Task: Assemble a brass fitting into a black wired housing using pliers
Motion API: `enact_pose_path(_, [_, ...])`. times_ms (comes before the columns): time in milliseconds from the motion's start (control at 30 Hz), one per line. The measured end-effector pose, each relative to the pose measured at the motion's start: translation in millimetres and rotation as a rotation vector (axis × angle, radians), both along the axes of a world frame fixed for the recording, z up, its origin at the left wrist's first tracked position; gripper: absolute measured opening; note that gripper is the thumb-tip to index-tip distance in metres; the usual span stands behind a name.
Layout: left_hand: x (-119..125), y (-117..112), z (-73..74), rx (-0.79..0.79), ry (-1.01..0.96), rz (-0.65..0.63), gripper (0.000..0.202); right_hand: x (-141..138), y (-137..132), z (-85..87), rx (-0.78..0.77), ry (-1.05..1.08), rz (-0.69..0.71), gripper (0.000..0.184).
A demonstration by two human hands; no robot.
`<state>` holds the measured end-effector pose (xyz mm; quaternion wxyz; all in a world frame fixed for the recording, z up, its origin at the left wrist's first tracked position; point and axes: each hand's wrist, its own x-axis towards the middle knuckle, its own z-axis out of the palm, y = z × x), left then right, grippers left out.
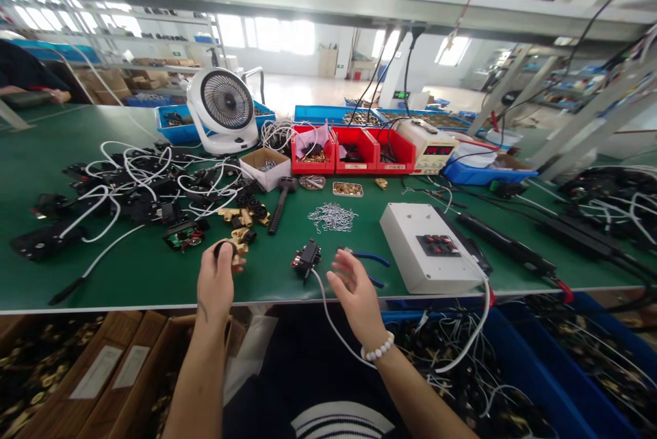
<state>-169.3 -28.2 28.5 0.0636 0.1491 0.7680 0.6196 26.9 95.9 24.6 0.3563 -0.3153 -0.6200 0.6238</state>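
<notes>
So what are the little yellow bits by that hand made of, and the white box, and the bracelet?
The yellow fittings look like brass: shiny gold-coloured metal with bright glints. The white box seems painted metal or hard plastic, smooth and matte; I can't tell which. The bracelet is round white beads, glossy like pearl or plastic. The left hand holds one fitting with a black part.

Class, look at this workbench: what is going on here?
A person works at a green table. The left hand grips a brass fitting near a cluster of brass parts. The right hand hovers open beside a small black component with a white wire. Blue-handled pliers lie behind it.
</notes>
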Motion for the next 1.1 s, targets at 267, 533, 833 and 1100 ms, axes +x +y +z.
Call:
enact_pose_path(267, [97.8, 10.9, 45.4, 0.158, 0.116, -0.556, 0.053, 10.8, -26.7, 34.2, -0.322, 0.306, 0.526, 0.051])
enact_pose_path(533, [107.8, -1.8, 59.9, 0.111, 0.57, -0.57, 0.054, 30.4, -35.2, 46.2, -0.401, 0.367, 0.503, 0.054])
enact_pose_path(833, [117.7, -8.1, 63.2, 0.182, 0.497, -0.6, 0.037, 35.2, -35.2, 45.9, -0.244, 0.414, 0.397, 0.045])
enact_pose_path(1100, [133.6, -5.9, 61.3, 0.321, 0.31, -0.587, 0.046, 38.0, -46.5, 50.3, 0.177, 0.404, 0.194, 0.034])
